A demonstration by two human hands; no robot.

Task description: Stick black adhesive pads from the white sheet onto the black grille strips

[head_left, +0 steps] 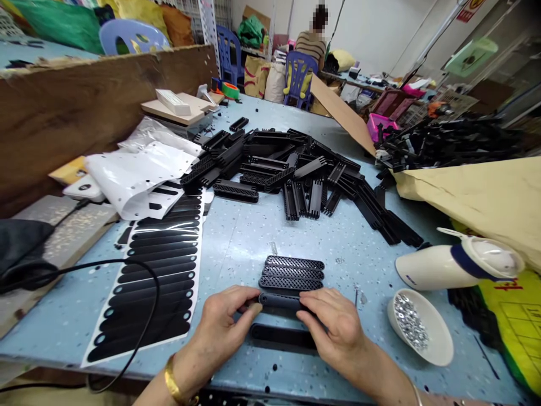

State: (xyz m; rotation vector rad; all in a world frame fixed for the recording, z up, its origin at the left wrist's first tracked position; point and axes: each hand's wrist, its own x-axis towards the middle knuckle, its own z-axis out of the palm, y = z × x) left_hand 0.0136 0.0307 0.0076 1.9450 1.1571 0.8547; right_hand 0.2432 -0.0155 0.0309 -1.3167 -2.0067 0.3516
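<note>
Left hand point(230, 316) and right hand point(337, 321) hold bar point(279, 300); cable point(158, 293) crosses sheet point(167, 269).

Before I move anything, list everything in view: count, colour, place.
held part: one, black, in both hands
perforated parts: three, black, just beyond it
nearer part: one, black, near table edge
piled parts: uncountable, black, mid-table
strip sheet: one, black on white, left
crumpled film: count unclear, white, left
cable: one, black, front left
bowl: one, white, front right
metal pieces: many, silvery, in bowl
bottle: one, white and blue, right
table: one, speckled blue, underneath
wooden board: one, brown, left
chairs: three, blue, background
co-worker: one, striped top, background
far clutter: uncountable, mixed, background right
left hand: one, on held part
right hand: one, on held part
</note>
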